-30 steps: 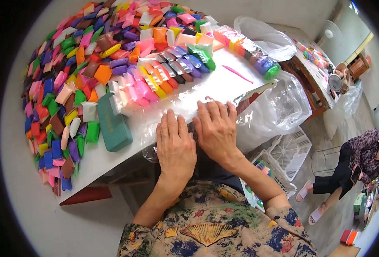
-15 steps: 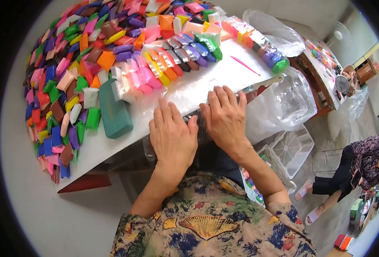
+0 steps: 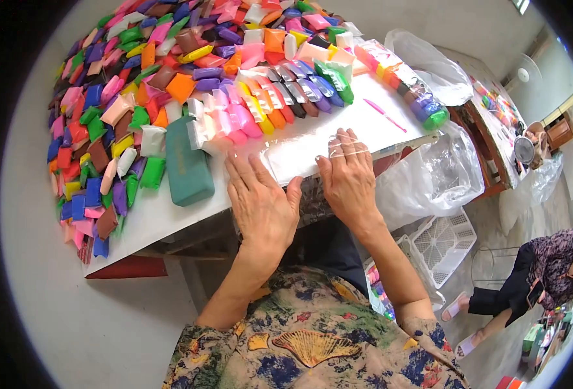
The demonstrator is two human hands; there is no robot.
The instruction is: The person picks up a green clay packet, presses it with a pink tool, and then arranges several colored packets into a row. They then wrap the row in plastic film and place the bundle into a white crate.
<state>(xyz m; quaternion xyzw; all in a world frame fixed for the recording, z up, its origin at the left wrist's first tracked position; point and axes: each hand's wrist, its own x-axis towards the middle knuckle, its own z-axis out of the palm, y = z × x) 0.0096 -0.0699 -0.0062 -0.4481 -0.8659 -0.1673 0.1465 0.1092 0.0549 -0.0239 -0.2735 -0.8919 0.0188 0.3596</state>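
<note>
My left hand (image 3: 260, 207) lies palm down at the table's front edge, fingers stretched out on thin clear plastic film (image 3: 283, 152). To its right, my right hand (image 3: 351, 185) is also flat, fingers extended, with shiny clear film showing around its fingertips. The film's full outline is hard to make out. Just beyond my hands is a row of small wrapped clay-like packets (image 3: 260, 107) in several colours. A green box (image 3: 189, 165) stands left of my left hand. A pink pointed tool (image 3: 385, 115) lies beyond my right hand.
A large heap of coloured packets (image 3: 124, 97) covers the table's left and back. A clear sleeve of coloured packets (image 3: 403, 81) lies at right. Plastic bags (image 3: 429, 175) hang beside the table, above a white basket (image 3: 442, 249). A person (image 3: 546, 272) sits at right.
The view has shifted, so the table's things appear farther right. Both hands stay flat with fingers stretched; more clear film shows around the right fingertips.
</note>
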